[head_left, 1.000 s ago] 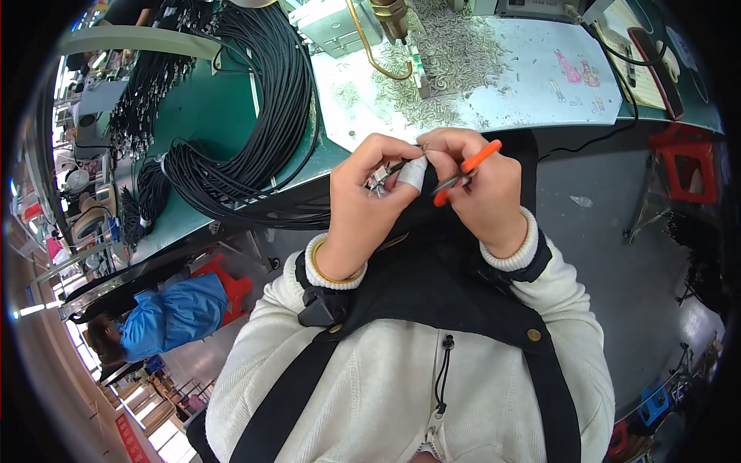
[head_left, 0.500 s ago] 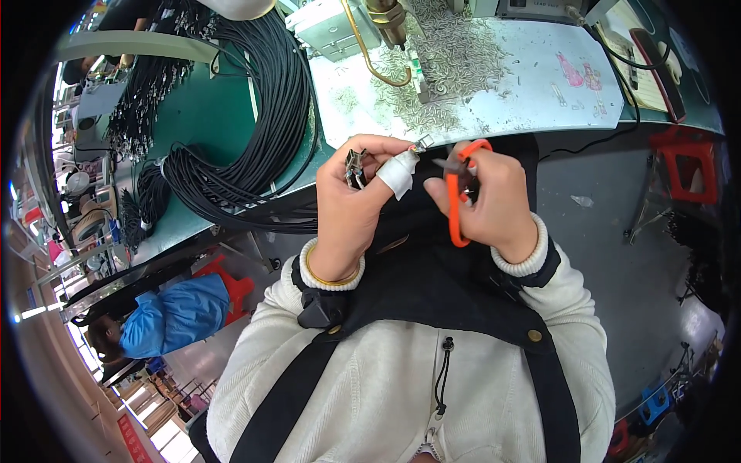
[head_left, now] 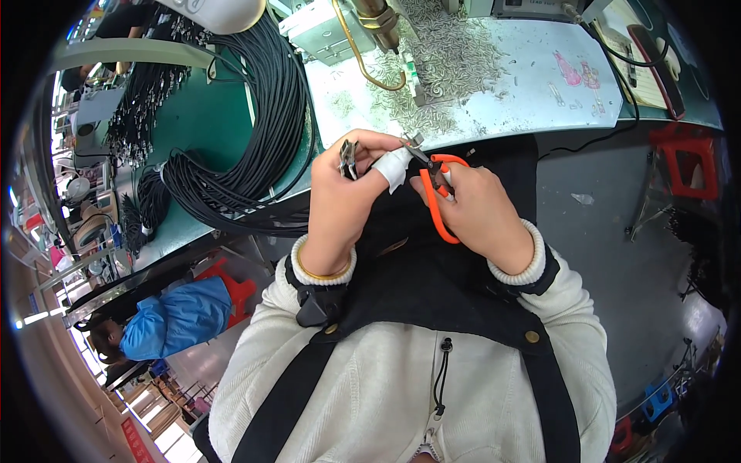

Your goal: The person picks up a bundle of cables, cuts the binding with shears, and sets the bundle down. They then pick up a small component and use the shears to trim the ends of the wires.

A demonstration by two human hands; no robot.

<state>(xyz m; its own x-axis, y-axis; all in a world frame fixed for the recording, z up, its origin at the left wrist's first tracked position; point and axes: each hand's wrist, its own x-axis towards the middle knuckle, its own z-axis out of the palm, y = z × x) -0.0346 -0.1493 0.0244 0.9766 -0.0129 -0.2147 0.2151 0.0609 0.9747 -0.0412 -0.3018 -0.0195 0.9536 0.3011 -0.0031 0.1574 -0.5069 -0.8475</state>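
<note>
My left hand point(head_left: 345, 193), its thumb wrapped in white tape, pinches a small silvery metal connector point(head_left: 414, 140) between thumb and forefinger. Several more metal pieces point(head_left: 348, 158) are tucked in the curl of its other fingers. In my right hand point(head_left: 480, 210) is a pair of pliers point(head_left: 437, 202) with orange handles. The jaws of the pliers meet the connector at my left fingertips; whether they bite on it or only touch is too small to tell. Both hands are just in front of the bench's near edge, above my black apron point(head_left: 417, 270).
A pale board point(head_left: 540, 85) on the bench carries a heap of small metal pieces point(head_left: 463, 58) beside a machine with a brass nozzle point(head_left: 380, 27). Coiled black cables point(head_left: 282, 116) lie at left. A red stool point(head_left: 687, 166) stands at right; a person in blue point(head_left: 185, 312) sits at lower left.
My right hand has brought the pliers left and up, so the jaws now reach the connector. My left hand has shifted slightly left, still pinching it.
</note>
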